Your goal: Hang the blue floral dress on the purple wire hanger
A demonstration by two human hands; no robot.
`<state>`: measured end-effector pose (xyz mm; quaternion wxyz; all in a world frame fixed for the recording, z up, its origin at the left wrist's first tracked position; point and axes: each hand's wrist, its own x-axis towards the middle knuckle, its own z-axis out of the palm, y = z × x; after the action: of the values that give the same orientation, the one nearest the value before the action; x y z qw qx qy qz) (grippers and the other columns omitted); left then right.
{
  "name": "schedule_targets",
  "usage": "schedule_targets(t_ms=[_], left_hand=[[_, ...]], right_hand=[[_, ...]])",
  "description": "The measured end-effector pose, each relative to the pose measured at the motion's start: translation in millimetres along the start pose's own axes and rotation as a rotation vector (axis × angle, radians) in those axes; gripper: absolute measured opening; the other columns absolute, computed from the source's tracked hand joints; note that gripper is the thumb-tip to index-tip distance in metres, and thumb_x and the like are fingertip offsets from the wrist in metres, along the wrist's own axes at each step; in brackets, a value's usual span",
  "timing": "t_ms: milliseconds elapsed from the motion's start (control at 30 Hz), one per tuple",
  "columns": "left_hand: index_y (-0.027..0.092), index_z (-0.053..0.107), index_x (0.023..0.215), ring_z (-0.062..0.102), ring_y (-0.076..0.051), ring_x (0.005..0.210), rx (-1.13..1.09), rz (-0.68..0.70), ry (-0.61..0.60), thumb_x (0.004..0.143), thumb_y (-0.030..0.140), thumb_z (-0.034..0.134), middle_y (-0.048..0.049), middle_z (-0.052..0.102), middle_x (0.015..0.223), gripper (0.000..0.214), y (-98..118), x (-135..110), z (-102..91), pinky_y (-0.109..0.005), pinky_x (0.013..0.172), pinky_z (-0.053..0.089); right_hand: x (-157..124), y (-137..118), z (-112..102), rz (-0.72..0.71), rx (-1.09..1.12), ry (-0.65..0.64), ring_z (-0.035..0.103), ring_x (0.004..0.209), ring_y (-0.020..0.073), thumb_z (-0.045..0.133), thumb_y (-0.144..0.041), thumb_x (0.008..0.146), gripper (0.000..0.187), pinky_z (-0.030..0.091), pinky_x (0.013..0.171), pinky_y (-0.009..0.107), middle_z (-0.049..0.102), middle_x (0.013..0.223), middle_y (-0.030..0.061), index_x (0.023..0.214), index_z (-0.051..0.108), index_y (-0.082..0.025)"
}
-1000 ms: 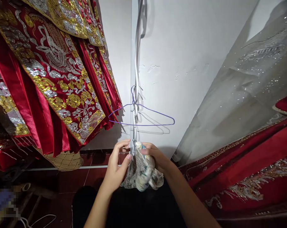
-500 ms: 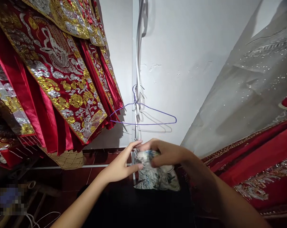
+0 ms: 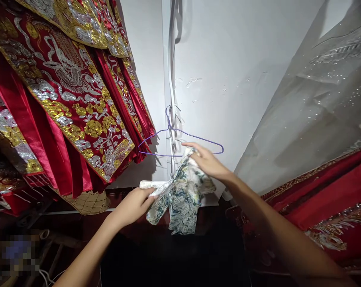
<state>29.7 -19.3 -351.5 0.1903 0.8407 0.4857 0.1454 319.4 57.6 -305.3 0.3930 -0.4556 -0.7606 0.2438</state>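
Note:
A small patterned cloth (image 3: pixel 180 195), white with blue-green print, hangs spread between my two hands. My left hand (image 3: pixel 132 205) pinches its lower left end, and my right hand (image 3: pixel 206 161) grips its upper end. The right hand is raised to just below the bottom bar of a purple wire hanger (image 3: pixel 180 141). That hanger hangs empty on a white vertical strip (image 3: pixel 170 79) at the wall corner.
Red robes with gold and silver embroidery (image 3: pixel 67 95) hang at the left. A silver-grey sequinned fabric (image 3: pixel 312 107) and red embroidered cloth (image 3: pixel 324 203) lie at the right. A woven gold piece (image 3: pixel 87 203) sits low by the dark red floor.
The cloth was bunched in both hands low down; now it is pulled open. My right hand rose toward the hanger and my left hand moved down and left.

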Motion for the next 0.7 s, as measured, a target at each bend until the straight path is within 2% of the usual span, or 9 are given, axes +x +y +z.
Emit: schedule_targets(t_ms=[33,100,167,233,333,433,567,700], left_hand=[[0.020,0.062,0.082,0.062,-0.022,0.079,0.021,-0.013,-0.015,0.100,0.043,0.034,-0.0071,0.068,0.083,0.040,0,1,-0.6,-0.029,0.071,0.041],[0.019,0.062,0.079,0.063,-0.022,0.076,0.064,-0.068,-0.103,0.096,0.041,0.041,-0.0079,0.069,0.082,0.035,-4,-1,2.8,-0.029,0.069,0.041],[0.019,0.064,0.079,0.064,-0.023,0.073,0.085,-0.143,-0.210,0.092,0.038,0.047,-0.0088,0.070,0.083,0.029,-17,-5,9.5,-0.030,0.067,0.041],[0.019,0.066,0.083,0.065,-0.023,0.076,0.054,-0.187,-0.234,0.092,0.039,0.047,-0.0097,0.071,0.086,0.029,-34,-9,14.6,-0.030,0.069,0.044],[0.018,0.068,0.103,0.066,-0.026,0.097,-0.025,-0.157,-0.065,0.095,0.041,0.043,-0.0122,0.072,0.107,0.035,-57,-5,10.4,-0.034,0.087,0.048],[0.017,0.068,0.112,0.060,-0.028,0.118,-0.026,-0.079,0.118,0.095,0.041,0.044,-0.0131,0.067,0.126,0.038,-69,15,-9.1,-0.038,0.104,0.042],[0.017,0.070,0.093,0.061,-0.028,0.114,0.047,0.011,0.240,0.090,0.038,0.050,-0.0118,0.065,0.127,0.029,-69,40,-42.3,-0.039,0.104,0.044],[0.019,0.069,0.079,0.061,-0.029,0.115,0.077,0.047,0.209,0.090,0.038,0.052,-0.0094,0.067,0.122,0.028,-57,29,-61.1,-0.038,0.101,0.046]], right_hand=[[5,10,16,0.021,0.000,-0.063,0.063,0.101,0.0264,0.046,-0.035,0.093,0.049,0.050,0.088,0.040,0.059,0.137,0.0104,0.140,0.053,-0.026],[11,30,40,0.065,-0.035,-0.120,0.058,0.119,0.0301,0.046,-0.037,0.093,0.050,0.045,0.099,0.043,0.054,0.144,0.0101,0.142,0.051,-0.026],[11,50,49,0.083,-0.081,-0.113,0.060,0.116,0.0303,0.045,-0.036,0.093,0.047,0.046,0.098,0.043,0.062,0.134,0.0093,0.138,0.053,-0.027],[6,63,40,0.058,-0.119,-0.082,0.066,0.101,0.0286,0.044,-0.036,0.094,0.041,0.049,0.088,0.039,0.072,0.114,0.0063,0.131,0.059,-0.028],[-4,64,12,-0.007,-0.153,-0.070,0.065,0.081,0.0243,0.042,-0.035,0.094,0.033,0.047,0.074,0.032,0.073,0.089,0.0018,0.117,0.066,-0.027],[-9,48,-9,-0.060,-0.153,-0.089,0.062,0.078,0.0216,0.042,-0.034,0.095,0.031,0.043,0.069,0.029,0.071,0.085,0.0015,0.107,0.068,-0.024],[-10,31,-11,-0.071,-0.148,-0.114,0.061,0.081,0.0214,0.042,-0.035,0.096,0.029,0.041,0.071,0.028,0.070,0.087,0.0025,0.097,0.067,-0.022],[-10,33,-8,-0.054,-0.175,-0.133,0.061,0.082,0.0216,0.043,-0.034,0.095,0.027,0.042,0.076,0.029,0.070,0.088,0.0031,0.097,0.066,-0.021]])
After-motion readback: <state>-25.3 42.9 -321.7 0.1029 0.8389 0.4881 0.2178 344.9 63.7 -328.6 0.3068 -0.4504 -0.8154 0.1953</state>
